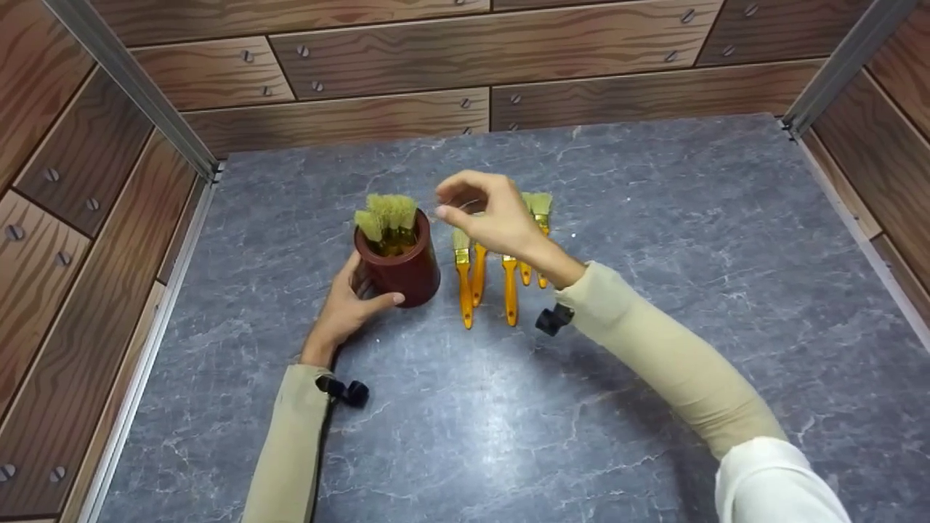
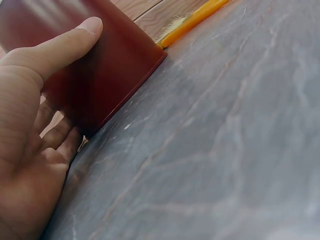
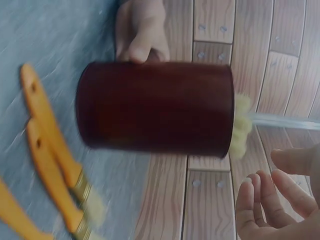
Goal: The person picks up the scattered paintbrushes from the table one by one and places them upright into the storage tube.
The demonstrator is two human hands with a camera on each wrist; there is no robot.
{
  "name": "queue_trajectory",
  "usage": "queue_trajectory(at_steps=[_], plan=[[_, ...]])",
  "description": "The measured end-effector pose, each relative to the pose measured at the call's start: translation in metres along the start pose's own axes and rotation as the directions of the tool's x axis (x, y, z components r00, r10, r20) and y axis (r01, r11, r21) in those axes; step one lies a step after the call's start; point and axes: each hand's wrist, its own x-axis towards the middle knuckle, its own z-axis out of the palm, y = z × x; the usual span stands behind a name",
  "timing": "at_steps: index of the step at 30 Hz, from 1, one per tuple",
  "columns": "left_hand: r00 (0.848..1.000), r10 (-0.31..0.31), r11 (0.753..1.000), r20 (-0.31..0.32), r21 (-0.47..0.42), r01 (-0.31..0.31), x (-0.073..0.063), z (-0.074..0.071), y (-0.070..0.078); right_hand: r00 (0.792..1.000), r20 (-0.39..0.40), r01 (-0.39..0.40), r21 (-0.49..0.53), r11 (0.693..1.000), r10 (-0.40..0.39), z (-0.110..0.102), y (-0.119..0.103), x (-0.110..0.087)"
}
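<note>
A dark red cylindrical cup [image 1: 410, 280] stands on the table with several paintbrushes [image 1: 392, 213] inside it, bristles up. My left hand [image 1: 340, 309] grips the cup from its left side, thumb across the near wall and fingers behind, as the left wrist view shows on the cup [image 2: 117, 60]. My right hand [image 1: 498, 218] hovers to the right of the cup's rim, fingers loosely bent, thumb apart, holding nothing. In the right wrist view its fingers [image 3: 267, 200] are beside the bristles [image 3: 241, 127]. Below it lie several loose paintbrushes [image 1: 511, 294] with orange handles, partly hidden by the hand.
The grey marbled table [image 1: 690, 254] extends around the cup and brushes. Wood-patterned panels [image 1: 501, 51] close off the back and both sides, with metal posts [image 1: 138, 80] at the corners. A small black camera is strapped to each wrist.
</note>
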Motion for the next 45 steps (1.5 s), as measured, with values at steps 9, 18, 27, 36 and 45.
queue_trajectory(at_steps=[9,18,27,36,45], plan=[[1.000,-0.010,1.000,0.003,0.010,0.010,0.000,0.002,0.001,0.994,-0.073,-0.082,-0.024,0.996,0.080,-0.031,0.029,-0.009],[1.000,-0.020,1.000,0.003,0.023,0.020,0.000,0.001,0.001,0.981,-0.126,-0.161,-0.101,0.982,0.148,-0.052,0.064,-0.020],[1.000,-0.020,0.999,-0.006,0.029,0.020,-0.001,0.000,0.001,0.968,-0.132,-0.236,-0.181,0.955,0.214,-0.065,0.092,-0.030],[1.000,-0.022,1.000,-0.012,0.020,0.023,0.000,0.001,0.001,0.952,-0.135,-0.300,-0.231,0.926,0.275,-0.073,0.113,-0.036],[1.000,-0.026,1.000,-0.015,0.009,0.026,0.000,0.001,0.001,0.947,-0.132,-0.320,-0.291,0.902,0.293,-0.079,0.128,-0.044]])
